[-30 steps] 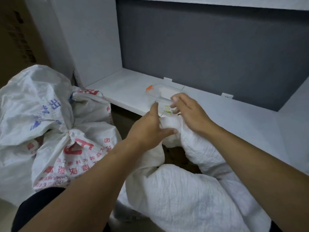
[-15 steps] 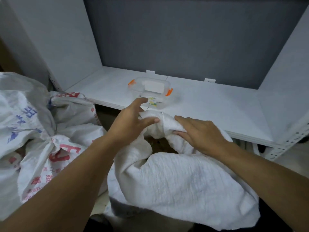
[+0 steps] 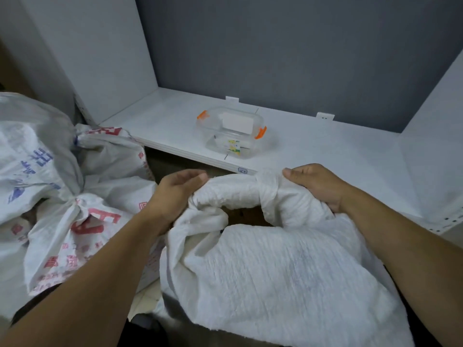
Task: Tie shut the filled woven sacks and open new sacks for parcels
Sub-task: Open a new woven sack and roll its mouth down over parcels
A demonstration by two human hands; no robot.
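Note:
A plain white woven sack (image 3: 280,266) lies in front of me with its mouth facing the shelf. The far rim is rolled into a thick band and the opening shows something brown inside. My left hand (image 3: 175,194) grips the left end of that rolled rim. My right hand (image 3: 317,185) grips its right end, thumb pointing left. Two tied sacks sit at the left: one with red print (image 3: 82,221), knotted at its neck, and one with blue print (image 3: 27,156) behind it.
A white shelf board (image 3: 325,156) runs behind the sack, with a grey back panel and white side panels. On it stands a clear plastic box (image 3: 231,132) with orange clips. A perforated shelf upright (image 3: 448,221) is at the right edge.
My hands have moved apart along the sack's rim, stretching the mouth wider. The right hand went from pressing flat on the rim to gripping it. The view has shifted closer.

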